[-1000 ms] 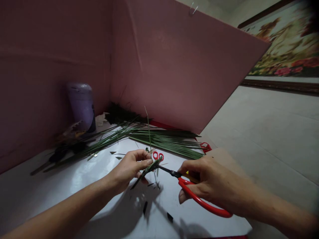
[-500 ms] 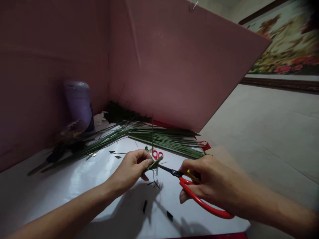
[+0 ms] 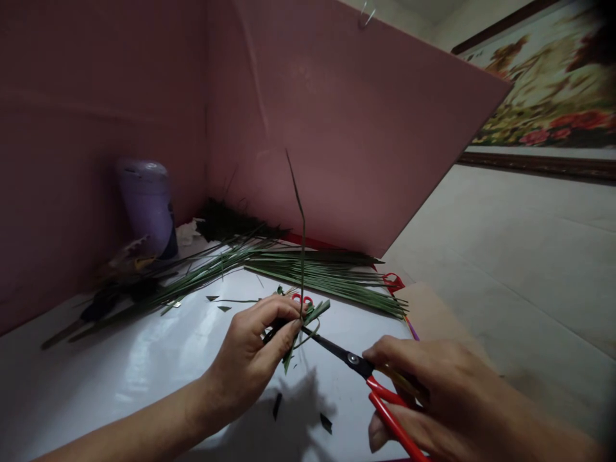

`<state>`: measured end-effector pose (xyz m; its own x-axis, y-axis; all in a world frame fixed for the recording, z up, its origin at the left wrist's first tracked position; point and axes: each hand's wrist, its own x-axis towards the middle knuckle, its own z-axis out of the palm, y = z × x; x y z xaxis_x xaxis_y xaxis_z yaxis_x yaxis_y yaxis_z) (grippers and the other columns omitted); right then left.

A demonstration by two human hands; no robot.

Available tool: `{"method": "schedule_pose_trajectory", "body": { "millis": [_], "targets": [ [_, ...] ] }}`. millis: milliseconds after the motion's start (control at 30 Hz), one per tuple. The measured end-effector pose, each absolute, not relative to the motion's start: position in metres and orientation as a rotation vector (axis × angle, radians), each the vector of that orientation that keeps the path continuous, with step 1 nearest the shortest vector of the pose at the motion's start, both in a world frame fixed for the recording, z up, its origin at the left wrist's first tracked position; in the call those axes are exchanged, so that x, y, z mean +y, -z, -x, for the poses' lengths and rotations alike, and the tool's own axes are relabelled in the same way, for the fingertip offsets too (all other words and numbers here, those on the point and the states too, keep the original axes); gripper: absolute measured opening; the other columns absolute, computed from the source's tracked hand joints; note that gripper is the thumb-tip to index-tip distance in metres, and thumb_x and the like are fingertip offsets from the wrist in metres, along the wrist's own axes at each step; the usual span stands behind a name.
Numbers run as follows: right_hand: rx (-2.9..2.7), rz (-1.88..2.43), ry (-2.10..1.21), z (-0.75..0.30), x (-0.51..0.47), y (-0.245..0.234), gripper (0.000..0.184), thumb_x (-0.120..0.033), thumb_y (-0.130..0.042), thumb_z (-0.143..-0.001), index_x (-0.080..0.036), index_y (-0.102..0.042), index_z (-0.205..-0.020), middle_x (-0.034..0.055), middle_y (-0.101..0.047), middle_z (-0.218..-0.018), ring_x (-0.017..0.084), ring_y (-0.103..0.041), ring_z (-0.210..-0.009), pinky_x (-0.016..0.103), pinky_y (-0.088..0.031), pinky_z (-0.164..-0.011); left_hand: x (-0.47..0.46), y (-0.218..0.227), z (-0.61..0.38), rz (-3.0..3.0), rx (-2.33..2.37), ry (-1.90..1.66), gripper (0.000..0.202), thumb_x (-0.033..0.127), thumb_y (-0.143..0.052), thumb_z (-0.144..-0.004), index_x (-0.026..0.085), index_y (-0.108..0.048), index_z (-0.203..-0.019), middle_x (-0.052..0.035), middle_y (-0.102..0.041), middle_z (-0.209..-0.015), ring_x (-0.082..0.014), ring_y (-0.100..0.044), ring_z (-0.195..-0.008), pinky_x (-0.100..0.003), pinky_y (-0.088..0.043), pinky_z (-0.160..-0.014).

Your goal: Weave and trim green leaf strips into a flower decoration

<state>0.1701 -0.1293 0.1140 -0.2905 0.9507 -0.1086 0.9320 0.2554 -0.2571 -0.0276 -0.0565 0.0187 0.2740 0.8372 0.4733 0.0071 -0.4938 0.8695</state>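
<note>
My left hand pinches a small folded green leaf piece above the white table. One thin leaf strand rises straight up from that piece. My right hand grips red-handled scissors at the lower right. Their dark blades point up-left, and the tips touch the leaf piece beside my left fingers.
A bundle of long green leaves lies across the back of the table. A purple container stands at the back left against the pink partition. Two more red scissors handles lie near the leaves. Dark leaf cuttings dot the table front.
Both hands have dropped lower and nearer in view. The left hand has turned the leaf piece, and the thin strand now stands much taller. The scissors have slid down-right.
</note>
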Motion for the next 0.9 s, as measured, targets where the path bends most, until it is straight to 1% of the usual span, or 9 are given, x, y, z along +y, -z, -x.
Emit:
{"method": "schedule_pose_trajectory", "body": {
  "millis": [100, 233, 333, 500, 633, 767, 900],
  "targets": [
    [-2.469, 1.799, -0.284, -0.171, -0.132, -0.110, 0.010, -0.019, -0.066, -0.069, -0.021, -0.061, -0.077, 0.0002, -0.065, -0.062, 0.014, -0.055, -0.050, 0.022, -0.036, -0.045, -0.058, -0.020, 0.028, -1.781, 0.761, -1.338, 0.009, 0.018, -0.056, -0.081, 0.019, -0.065, -0.080, -0.0079, -0.066, -0.092, -0.0196, -0.060, -0.088, -0.030, -0.046, -0.081],
    [-2.554, 1.762, -0.083, -0.174, -0.136, -0.105, 0.005, -0.018, -0.059, -0.071, -0.020, -0.056, -0.075, 0.0026, -0.064, -0.062, 0.015, -0.056, -0.048, 0.024, -0.036, -0.043, -0.058, -0.020, 0.029, -1.790, 0.771, -1.339, 0.009, 0.018, -0.055, -0.082, 0.019, -0.064, -0.081, -0.0074, -0.066, -0.093, -0.0185, -0.060, -0.088, -0.029, -0.046, -0.080],
    [-2.554, 1.741, -0.010, -0.174, -0.138, -0.103, 0.006, -0.017, -0.057, -0.071, -0.020, -0.055, -0.076, 0.0027, -0.064, -0.063, 0.016, -0.057, -0.049, 0.025, -0.036, -0.044, -0.058, -0.019, 0.029, -1.750, 0.782, -1.339, 0.010, 0.019, -0.054, -0.082, 0.019, -0.064, -0.081, -0.0077, -0.066, -0.094, -0.0190, -0.060, -0.090, -0.030, -0.046, -0.080],
    [-2.508, 1.731, -0.052, -0.171, -0.138, -0.105, 0.009, -0.016, -0.059, -0.068, -0.021, -0.054, -0.075, 0.0018, -0.063, -0.062, 0.016, -0.060, -0.051, 0.024, -0.038, -0.044, -0.058, -0.020, 0.029, -1.719, 0.782, -1.370, 0.009, 0.018, -0.056, -0.081, 0.019, -0.065, -0.079, -0.0081, -0.066, -0.093, -0.0205, -0.060, -0.089, -0.032, -0.046, -0.081],
    [-2.486, 1.751, -0.058, -0.172, -0.137, -0.104, 0.012, -0.018, -0.061, -0.068, -0.021, -0.056, -0.079, 0.0028, -0.065, -0.066, 0.018, -0.061, -0.056, 0.025, -0.041, -0.046, -0.057, -0.019, 0.029, -1.761, 0.788, -1.358, 0.009, 0.019, -0.055, -0.082, 0.019, -0.063, -0.079, -0.0079, -0.066, -0.092, -0.0197, -0.060, -0.089, -0.032, -0.047, -0.080],
    [-2.482, 1.766, -0.052, -0.173, -0.138, -0.102, 0.019, -0.016, -0.063, -0.067, -0.019, -0.058, -0.084, 0.0041, -0.066, -0.069, 0.020, -0.062, -0.060, 0.026, -0.043, -0.048, -0.057, -0.017, 0.029, -1.786, 0.786, -1.358, 0.008, 0.019, -0.055, -0.083, 0.019, -0.062, -0.080, -0.0074, -0.066, -0.093, -0.0189, -0.060, -0.089, -0.031, -0.048, -0.080],
    [-2.486, 1.709, -0.043, -0.172, -0.138, -0.099, 0.020, -0.016, -0.064, -0.065, -0.019, -0.058, -0.084, 0.0041, -0.066, -0.069, 0.019, -0.062, -0.058, 0.027, -0.043, -0.047, -0.058, -0.018, 0.029, -1.772, 0.785, -1.357, 0.008, 0.020, -0.055, -0.083, 0.019, -0.063, -0.080, -0.0071, -0.066, -0.093, -0.0192, -0.060, -0.091, -0.032, -0.047, -0.082]
  ]
}}
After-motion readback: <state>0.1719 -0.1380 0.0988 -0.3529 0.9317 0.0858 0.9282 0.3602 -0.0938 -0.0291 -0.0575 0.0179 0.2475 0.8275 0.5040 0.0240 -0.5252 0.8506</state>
